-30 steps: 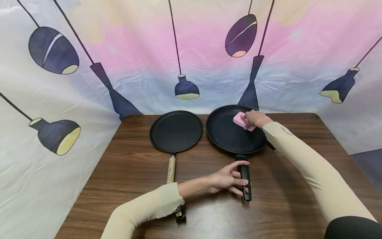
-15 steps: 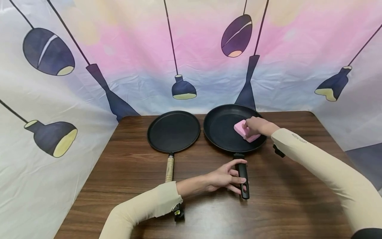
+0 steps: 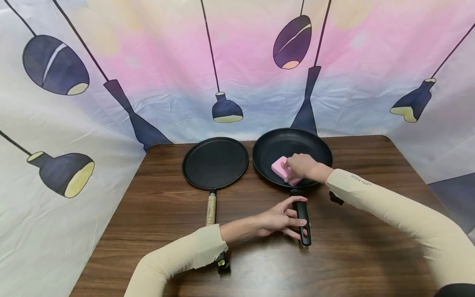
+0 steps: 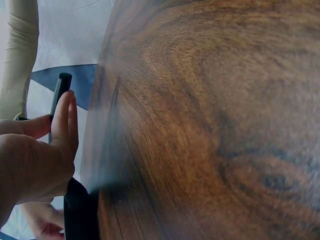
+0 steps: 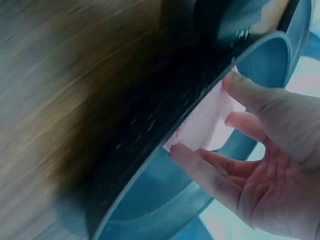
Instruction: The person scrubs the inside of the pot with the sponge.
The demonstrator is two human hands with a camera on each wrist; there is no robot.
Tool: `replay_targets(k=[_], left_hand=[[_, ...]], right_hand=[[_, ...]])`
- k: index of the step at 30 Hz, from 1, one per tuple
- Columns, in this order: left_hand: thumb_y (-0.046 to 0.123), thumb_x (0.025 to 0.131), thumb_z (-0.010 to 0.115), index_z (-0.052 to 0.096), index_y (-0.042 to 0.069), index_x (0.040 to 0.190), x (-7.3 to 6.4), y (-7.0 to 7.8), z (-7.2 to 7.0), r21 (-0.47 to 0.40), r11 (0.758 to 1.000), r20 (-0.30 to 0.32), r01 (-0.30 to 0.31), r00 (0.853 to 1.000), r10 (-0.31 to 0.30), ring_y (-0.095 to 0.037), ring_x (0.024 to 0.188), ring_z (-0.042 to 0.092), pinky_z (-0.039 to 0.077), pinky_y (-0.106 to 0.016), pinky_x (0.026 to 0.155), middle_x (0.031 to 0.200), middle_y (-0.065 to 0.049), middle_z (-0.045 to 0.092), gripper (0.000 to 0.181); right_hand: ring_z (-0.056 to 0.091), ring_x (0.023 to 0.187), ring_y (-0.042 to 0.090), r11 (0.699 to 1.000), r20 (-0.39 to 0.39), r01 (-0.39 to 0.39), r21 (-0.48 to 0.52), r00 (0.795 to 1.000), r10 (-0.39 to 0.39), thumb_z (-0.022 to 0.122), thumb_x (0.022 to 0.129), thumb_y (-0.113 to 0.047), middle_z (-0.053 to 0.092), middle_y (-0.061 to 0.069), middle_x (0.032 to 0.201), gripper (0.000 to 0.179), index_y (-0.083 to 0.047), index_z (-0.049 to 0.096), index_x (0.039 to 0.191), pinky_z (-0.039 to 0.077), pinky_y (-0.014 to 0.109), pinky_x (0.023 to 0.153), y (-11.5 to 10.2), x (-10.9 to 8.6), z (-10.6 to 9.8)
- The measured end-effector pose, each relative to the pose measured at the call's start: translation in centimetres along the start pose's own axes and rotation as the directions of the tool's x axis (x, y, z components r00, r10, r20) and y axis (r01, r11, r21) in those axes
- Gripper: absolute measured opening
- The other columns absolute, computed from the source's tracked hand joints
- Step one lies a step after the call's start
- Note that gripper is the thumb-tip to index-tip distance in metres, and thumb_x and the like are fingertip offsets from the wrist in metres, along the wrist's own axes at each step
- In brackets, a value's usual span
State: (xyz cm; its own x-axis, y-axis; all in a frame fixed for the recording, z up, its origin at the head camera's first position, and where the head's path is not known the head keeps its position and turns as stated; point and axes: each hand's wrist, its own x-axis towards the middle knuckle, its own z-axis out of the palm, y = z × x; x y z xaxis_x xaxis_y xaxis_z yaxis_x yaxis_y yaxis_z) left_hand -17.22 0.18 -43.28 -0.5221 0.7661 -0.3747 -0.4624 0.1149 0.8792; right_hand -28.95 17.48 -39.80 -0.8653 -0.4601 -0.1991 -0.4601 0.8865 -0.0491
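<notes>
A deep black frying pan (image 3: 271, 150) stands at the back right of the table. My right hand (image 3: 302, 166) grips a pink sponge (image 3: 280, 166) against the inside of the pan, close to its near rim. In the right wrist view, thumb and fingers are spread along the sponge's sides (image 5: 205, 122). My left hand (image 3: 276, 220) holds the pan's black handle (image 3: 303, 216) between thumb and fingers, and the left wrist view shows this pinch on the handle (image 4: 60, 95).
Left of the frying pan lies a flat black griddle pan (image 3: 215, 163) with a wooden handle (image 3: 211, 209), partly behind my left forearm. Both sit on a brown wooden table (image 3: 156, 206). A cloth printed with lamps (image 3: 178, 82) hangs behind the table's back edge.
My right hand has moved the sponge from the pan's right side toward the near rim and to the left. My left hand keeps its hold on the handle.
</notes>
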Motion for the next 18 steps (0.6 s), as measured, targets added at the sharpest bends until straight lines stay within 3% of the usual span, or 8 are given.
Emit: replay_targets(k=[5, 11, 18], left_hand=[[-0.003, 0.102, 0.057, 0.033, 0.023, 0.157, 0.1, 0.0, 0.0, -0.007, 1.000, 0.004, 0.014, 1.000, -0.014, -0.033, 0.103, 0.071, 0.061, -0.052, 0.091, 0.109, -0.010, 0.064, 0.066], [-0.002, 0.102, 0.057, 0.033, 0.024, 0.156, 0.1, -0.4, 0.2, -0.022, 1.000, 0.011, -0.002, 1.000, 0.002, -0.026, 0.094, 0.071, 0.061, -0.053, 0.090, 0.110, -0.010, 0.065, 0.065], [-0.002, 0.102, 0.057, 0.033, 0.023, 0.156, 0.1, -0.5, 0.4, -0.017, 1.000, -0.005, -0.024, 1.000, 0.024, -0.024, 0.092, 0.072, 0.063, -0.051, 0.088, 0.118, -0.016, 0.068, 0.064]], right_hand=[[0.063, 0.076, 0.023, 1.000, -0.033, 0.016, 0.015, 0.999, -0.016, 0.083, 0.087, -0.035, 0.076, 0.016, 0.105, 0.054, -0.010, 0.070, 0.132, 0.062, 0.041, 0.076, -0.9, 1.9, 0.1], [0.063, 0.084, 0.025, 1.000, -0.002, 0.013, 0.019, 1.000, -0.013, 0.080, 0.090, -0.032, 0.073, 0.017, 0.118, 0.051, -0.013, 0.067, 0.136, 0.060, 0.042, 0.082, -0.7, 4.4, -0.4], [0.062, 0.102, 0.034, 0.986, 0.014, -0.138, 0.094, 0.990, 0.137, 0.076, 0.093, -0.030, 0.067, 0.020, 0.124, 0.044, -0.011, 0.066, 0.132, 0.053, 0.049, 0.091, 1.7, 7.5, -1.4]])
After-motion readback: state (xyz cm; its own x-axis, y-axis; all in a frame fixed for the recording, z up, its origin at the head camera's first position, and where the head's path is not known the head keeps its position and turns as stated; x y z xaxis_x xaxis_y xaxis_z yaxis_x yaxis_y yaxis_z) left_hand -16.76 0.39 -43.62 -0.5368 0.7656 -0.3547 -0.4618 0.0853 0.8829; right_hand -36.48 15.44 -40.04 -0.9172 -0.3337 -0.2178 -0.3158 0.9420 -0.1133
